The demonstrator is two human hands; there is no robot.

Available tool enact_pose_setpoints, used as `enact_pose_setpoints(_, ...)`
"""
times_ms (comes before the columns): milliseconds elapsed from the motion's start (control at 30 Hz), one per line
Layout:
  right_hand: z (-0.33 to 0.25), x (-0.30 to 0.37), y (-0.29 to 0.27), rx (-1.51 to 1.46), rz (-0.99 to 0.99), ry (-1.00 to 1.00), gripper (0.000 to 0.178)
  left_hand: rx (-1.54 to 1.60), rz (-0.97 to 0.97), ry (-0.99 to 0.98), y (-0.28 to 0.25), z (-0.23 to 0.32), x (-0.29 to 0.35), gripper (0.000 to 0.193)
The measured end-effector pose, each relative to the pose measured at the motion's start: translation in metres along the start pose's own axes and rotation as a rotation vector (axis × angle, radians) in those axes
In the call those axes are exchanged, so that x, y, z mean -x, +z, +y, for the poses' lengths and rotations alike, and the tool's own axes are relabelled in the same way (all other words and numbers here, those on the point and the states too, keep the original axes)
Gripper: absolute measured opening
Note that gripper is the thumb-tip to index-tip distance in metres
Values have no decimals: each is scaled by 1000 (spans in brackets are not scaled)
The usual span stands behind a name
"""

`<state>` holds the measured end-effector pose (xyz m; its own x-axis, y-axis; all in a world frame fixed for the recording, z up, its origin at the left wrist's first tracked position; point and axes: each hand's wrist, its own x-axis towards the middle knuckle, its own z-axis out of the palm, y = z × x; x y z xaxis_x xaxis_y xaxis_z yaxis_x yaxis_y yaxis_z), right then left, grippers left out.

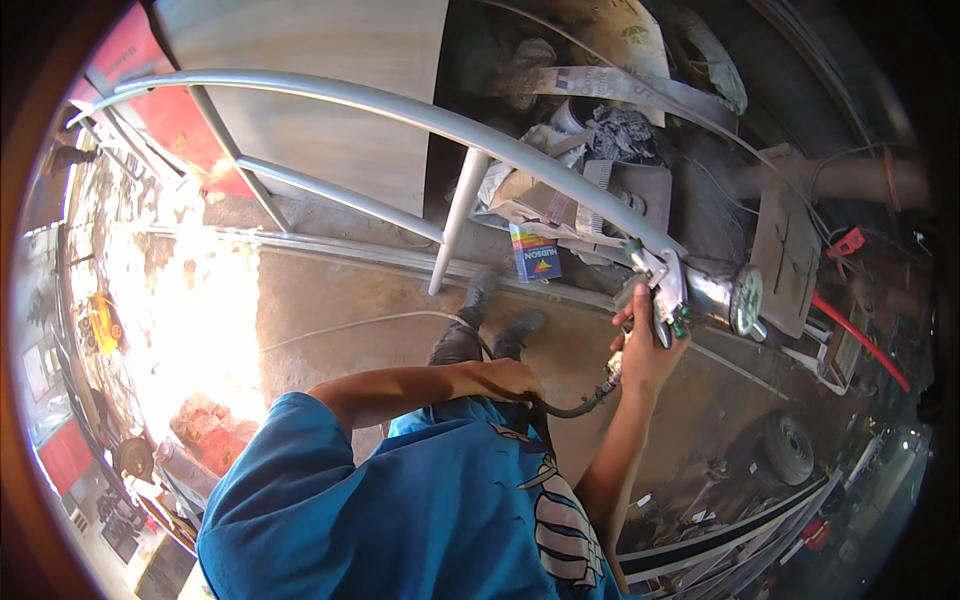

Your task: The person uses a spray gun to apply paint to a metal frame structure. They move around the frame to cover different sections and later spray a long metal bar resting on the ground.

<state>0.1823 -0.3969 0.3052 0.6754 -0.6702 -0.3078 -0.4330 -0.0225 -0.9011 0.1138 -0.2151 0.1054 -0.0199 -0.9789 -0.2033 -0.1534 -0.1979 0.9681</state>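
My right hand is wrapped round the handle of a metal spray gun, with a silver cup on its far side. The gun is held up close to the right end of a grey tubular metal frame; whether they touch I cannot tell. A dark air hose hangs from the gun's handle and loops back to my waist. There my left hand is closed round the hose, its fingers partly hidden. The frame runs across in front of me, with an upright tube near its middle.
A blue box stands on the floor beyond my feet, beside a heap of cartons and crumpled paper. A wheel and long metal bars lie at the right. Strong sunlight falls on the floor at the left.
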Motion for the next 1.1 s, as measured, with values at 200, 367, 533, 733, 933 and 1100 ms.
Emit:
enact_pose_setpoints(200, -16, 0, 53, -69, -234, -81, 20, 77, 160, 57, -3, -16, 19, 32)
enact_pose_setpoints(367, -37, -1, 74, -181, -389, -6, 20, 127, 143, -49, -18, -9, 31, 33)
enact_pose_setpoints(533, -34, -3, 75, -67, -312, -6, 23, 174, 176, -20, -22, -2, 33, 36)
enact_pose_setpoints(733, -16, -6, 34, 56, -63, -24, 25, 47, 91, 53, -18, 10, 24, 36)
enact_pose_setpoints(933, 1, 3, -23, 234, 238, -32, 27, 17, -87, 8, -17, 24, 0, 37)
enact_pose_setpoints(1100, 5, 10, -37, 135, 260, 25, 31, -26, -136, 61, -13, 19, -16, 34)
